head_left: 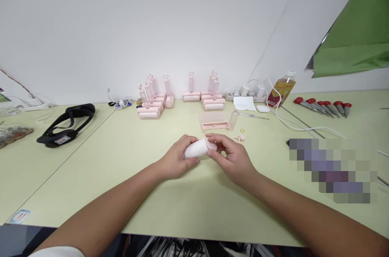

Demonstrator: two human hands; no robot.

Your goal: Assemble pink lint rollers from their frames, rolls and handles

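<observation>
A white lint-roller refill roll [196, 149] lies sideways between my hands, just above the table. My left hand [180, 155] is closed around its left end. At the right end, my right hand [230, 157] pinches the rim between thumb and fingertips, where a pinkish edge shows. Beyond my hands sits an opened pink lint-roller case [215, 126] with its clear cover raised. A clear pink handle tube [234, 119] stands against its right side. Small pink parts [242, 137] and a yellow ring [242, 130] lie close to my right hand.
Several pink lint rollers with upright handles [191, 82] stand along the wall. A black head strap [66, 127] lies left. At right are a drink bottle [282, 88], red-handled screwdrivers [322, 106], white cables [288, 125], tweezers [253, 116] and a blurred-out item [331, 172].
</observation>
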